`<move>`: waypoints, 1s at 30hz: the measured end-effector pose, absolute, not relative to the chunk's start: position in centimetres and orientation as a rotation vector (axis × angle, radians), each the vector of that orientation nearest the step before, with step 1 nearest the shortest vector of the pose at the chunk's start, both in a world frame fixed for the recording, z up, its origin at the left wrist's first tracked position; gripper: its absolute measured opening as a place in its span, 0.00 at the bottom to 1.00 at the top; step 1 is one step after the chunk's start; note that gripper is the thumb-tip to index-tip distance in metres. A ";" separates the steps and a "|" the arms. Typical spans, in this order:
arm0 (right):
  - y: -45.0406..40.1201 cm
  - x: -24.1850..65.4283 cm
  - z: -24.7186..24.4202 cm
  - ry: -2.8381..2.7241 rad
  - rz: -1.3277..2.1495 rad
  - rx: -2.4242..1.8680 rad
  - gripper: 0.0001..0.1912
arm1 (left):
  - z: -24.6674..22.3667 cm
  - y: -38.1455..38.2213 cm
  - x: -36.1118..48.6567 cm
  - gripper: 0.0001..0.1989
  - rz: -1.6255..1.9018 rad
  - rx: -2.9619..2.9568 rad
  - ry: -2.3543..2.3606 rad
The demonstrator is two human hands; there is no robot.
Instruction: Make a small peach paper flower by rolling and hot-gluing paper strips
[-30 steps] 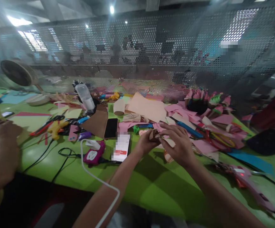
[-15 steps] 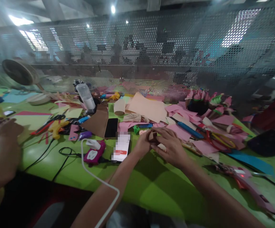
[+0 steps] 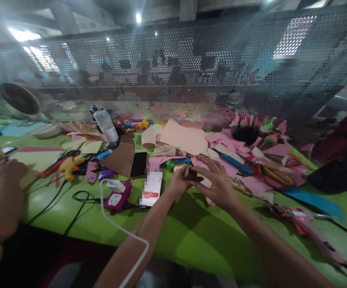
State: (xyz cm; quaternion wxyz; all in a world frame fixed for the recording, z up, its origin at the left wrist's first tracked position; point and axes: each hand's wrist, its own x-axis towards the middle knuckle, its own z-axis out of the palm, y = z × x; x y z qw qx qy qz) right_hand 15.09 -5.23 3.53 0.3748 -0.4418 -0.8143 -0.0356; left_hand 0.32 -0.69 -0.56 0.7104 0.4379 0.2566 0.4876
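My left hand (image 3: pixel 180 182) is closed, its fingertips pinched on a small brownish piece that I cannot make out. Close by on the right, my right hand (image 3: pixel 217 181) has its fingers apart and slightly curved, with the thumb and forefinger reaching to the left fingertips. Its fingers partly hide a pale scrap on the table below. A phone with a lit screen (image 3: pixel 152 188) lies just left of my left wrist, and a dark-screened phone (image 3: pixel 139 164) is behind it. Scraps of pink paper (image 3: pixel 229 142) lie beyond both hands.
The green table (image 3: pixel 188 248) carries a magenta device (image 3: pixel 118 196) with a white cable, a pink glue gun (image 3: pixel 311 228), a blue-handled cutter (image 3: pixel 236 163), a yellow glue gun (image 3: pixel 71 166) and a bottle (image 3: pixel 106 126). Another person's arm (image 3: pixel 7 196) is at left. A perforated screen (image 3: pixel 173 76) stands behind.
My right hand's fingers have spread wider and lifted a little off the left fingertips. The left hand keeps its pinch. The whole view has shifted slightly.
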 end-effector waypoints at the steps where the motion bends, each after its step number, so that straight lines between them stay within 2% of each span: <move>1: -5.2 15.0 3.4 -2.104 -0.090 -1.144 0.14 | -0.5 -0.8 0.3 0.23 1.090 0.998 0.584; 6: -5.4 14.5 2.9 -2.171 -0.023 -1.184 0.10 | -0.5 -0.7 -0.4 0.18 1.086 1.245 0.706; 12: -5.5 14.5 2.9 -2.195 0.001 -1.186 0.10 | -1.0 -0.4 -0.8 0.14 1.052 1.346 0.738; 17: -5.5 15.4 4.1 -2.129 0.011 -1.146 0.11 | -1.7 0.0 -0.4 0.26 1.006 1.210 0.651; 19: -5.5 15.4 4.3 -2.138 0.003 -1.134 0.11 | -1.7 -0.1 -0.4 0.28 0.992 1.196 0.661; 26: -5.6 14.5 3.0 -2.230 0.041 -1.142 0.09 | -0.7 -0.6 -0.6 0.19 1.020 1.196 0.691; 30: -5.4 14.6 3.0 -2.239 0.075 -1.126 0.10 | -0.7 -0.5 -0.6 0.19 1.016 1.204 0.680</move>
